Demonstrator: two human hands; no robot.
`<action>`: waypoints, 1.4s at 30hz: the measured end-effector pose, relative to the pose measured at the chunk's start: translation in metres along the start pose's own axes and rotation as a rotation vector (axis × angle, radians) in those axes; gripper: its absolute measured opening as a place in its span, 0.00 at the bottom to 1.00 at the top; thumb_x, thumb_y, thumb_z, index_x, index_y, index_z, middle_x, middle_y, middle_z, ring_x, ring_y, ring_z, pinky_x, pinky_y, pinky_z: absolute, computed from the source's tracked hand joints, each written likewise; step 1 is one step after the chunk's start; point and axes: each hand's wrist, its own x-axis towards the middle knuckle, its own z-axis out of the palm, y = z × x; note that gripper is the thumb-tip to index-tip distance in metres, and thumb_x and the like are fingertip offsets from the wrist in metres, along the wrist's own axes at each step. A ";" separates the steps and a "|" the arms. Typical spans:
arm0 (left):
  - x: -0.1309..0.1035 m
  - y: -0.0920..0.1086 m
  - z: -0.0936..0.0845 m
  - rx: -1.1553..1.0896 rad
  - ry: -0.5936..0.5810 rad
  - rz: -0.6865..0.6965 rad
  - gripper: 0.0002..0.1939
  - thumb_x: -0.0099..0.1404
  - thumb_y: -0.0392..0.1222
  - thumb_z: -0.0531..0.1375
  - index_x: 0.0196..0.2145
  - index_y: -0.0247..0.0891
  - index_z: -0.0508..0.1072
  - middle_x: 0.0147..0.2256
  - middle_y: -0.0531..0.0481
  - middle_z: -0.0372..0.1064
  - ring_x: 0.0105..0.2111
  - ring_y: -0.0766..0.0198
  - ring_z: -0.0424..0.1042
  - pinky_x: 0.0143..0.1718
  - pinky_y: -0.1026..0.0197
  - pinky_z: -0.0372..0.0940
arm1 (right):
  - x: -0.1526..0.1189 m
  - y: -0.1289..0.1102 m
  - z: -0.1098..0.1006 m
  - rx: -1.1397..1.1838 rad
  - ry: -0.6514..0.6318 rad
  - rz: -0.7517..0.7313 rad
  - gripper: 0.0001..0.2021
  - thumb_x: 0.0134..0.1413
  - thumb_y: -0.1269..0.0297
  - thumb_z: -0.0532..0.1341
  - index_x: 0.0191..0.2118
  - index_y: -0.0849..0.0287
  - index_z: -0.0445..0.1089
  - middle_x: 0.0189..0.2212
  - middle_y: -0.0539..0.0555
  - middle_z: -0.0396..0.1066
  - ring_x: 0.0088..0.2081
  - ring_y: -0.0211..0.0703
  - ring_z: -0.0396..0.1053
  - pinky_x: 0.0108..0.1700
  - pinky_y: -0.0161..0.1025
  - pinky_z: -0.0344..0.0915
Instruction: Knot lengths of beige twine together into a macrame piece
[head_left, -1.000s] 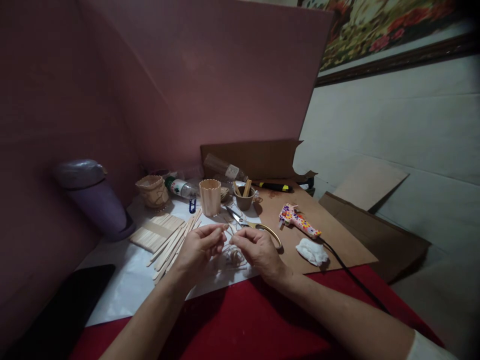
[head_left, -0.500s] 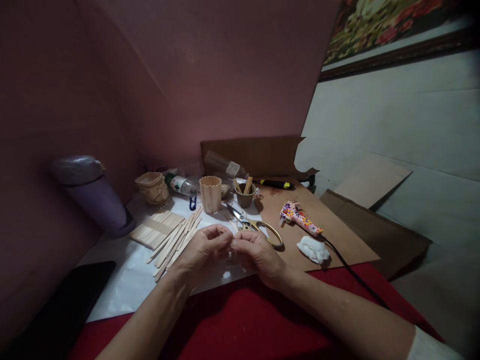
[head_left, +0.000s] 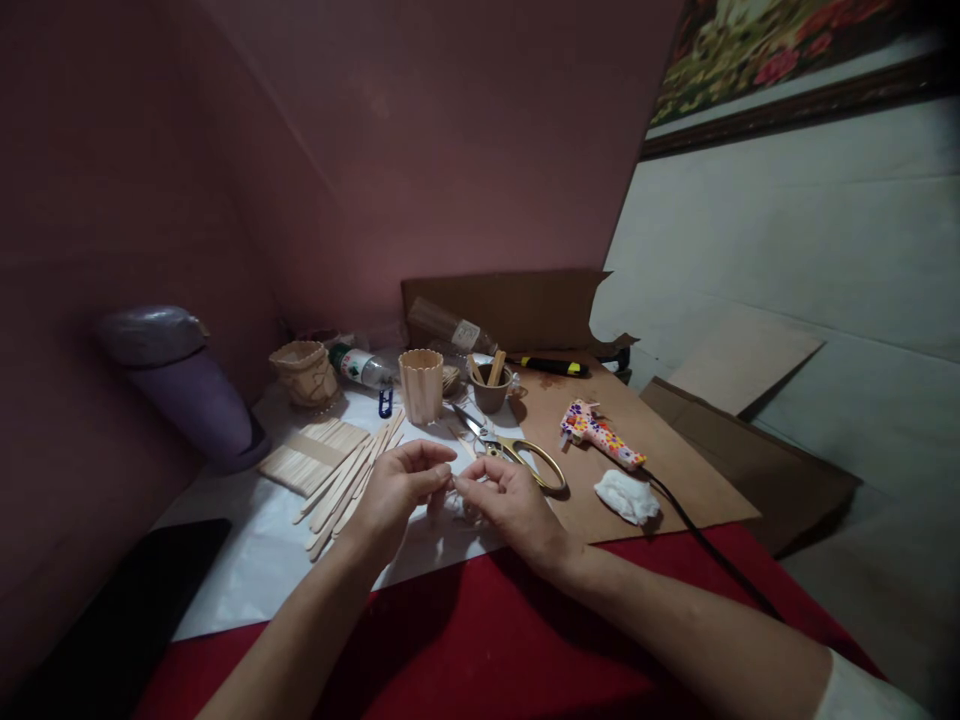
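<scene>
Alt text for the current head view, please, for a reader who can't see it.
A person's left hand and right hand are close together over white paper, anything between them too small to make out. Beyond are a scalloped tan cup and scissors, with craft sticks left and a flowered glue gun right.

Whitish sleeve (head_left: 862, 692) on right arm (head_left: 697, 605), bare forearms (head_left: 300, 625)

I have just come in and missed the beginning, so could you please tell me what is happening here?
A person's left hand and right hand are close together above the paper, as if pinching something too small to see clearly. Scissors lie beyond the right hand, loose sticks beside the left. The glue gun rests on cardboard, not held.
</scene>
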 end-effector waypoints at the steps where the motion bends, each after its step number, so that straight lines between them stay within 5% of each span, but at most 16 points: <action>1: -0.001 0.001 0.001 0.010 0.005 0.028 0.12 0.45 0.37 0.66 0.29 0.33 0.71 0.16 0.56 0.63 0.14 0.72 0.58 0.17 0.67 0.51 | -0.001 0.000 0.000 -0.016 -0.002 -0.014 0.14 0.47 0.54 0.62 0.26 0.61 0.64 0.15 0.44 0.57 0.18 0.30 0.51 0.22 0.31 0.46; 20: -0.007 0.001 0.008 0.083 0.022 0.269 0.12 0.57 0.45 0.62 0.37 0.36 0.70 0.15 0.60 0.54 0.17 0.73 0.54 0.19 0.68 0.49 | -0.008 -0.006 0.004 0.026 -0.049 -0.054 0.11 0.49 0.57 0.61 0.26 0.61 0.66 0.15 0.42 0.52 0.18 0.29 0.45 0.20 0.31 0.41; 23: -0.005 0.001 0.006 0.030 0.045 0.239 0.15 0.60 0.48 0.58 0.41 0.36 0.69 0.16 0.59 0.57 0.15 0.73 0.51 0.17 0.68 0.45 | -0.007 -0.005 0.005 0.086 -0.002 -0.057 0.12 0.47 0.56 0.62 0.26 0.61 0.65 0.15 0.42 0.52 0.17 0.29 0.46 0.20 0.31 0.41; 31: 0.000 -0.006 0.002 -0.066 -0.022 -0.002 0.13 0.47 0.42 0.68 0.29 0.32 0.75 0.20 0.55 0.63 0.17 0.76 0.55 0.17 0.69 0.48 | -0.007 -0.007 0.003 0.115 0.118 -0.064 0.13 0.47 0.55 0.62 0.27 0.60 0.64 0.14 0.44 0.57 0.16 0.30 0.51 0.19 0.30 0.47; 42: 0.001 -0.007 0.009 -0.187 -0.017 -0.064 0.12 0.45 0.41 0.70 0.26 0.30 0.75 0.19 0.54 0.64 0.17 0.76 0.58 0.18 0.71 0.50 | -0.007 -0.002 0.005 0.027 0.105 -0.092 0.12 0.49 0.56 0.60 0.27 0.60 0.64 0.16 0.46 0.60 0.18 0.32 0.55 0.21 0.31 0.51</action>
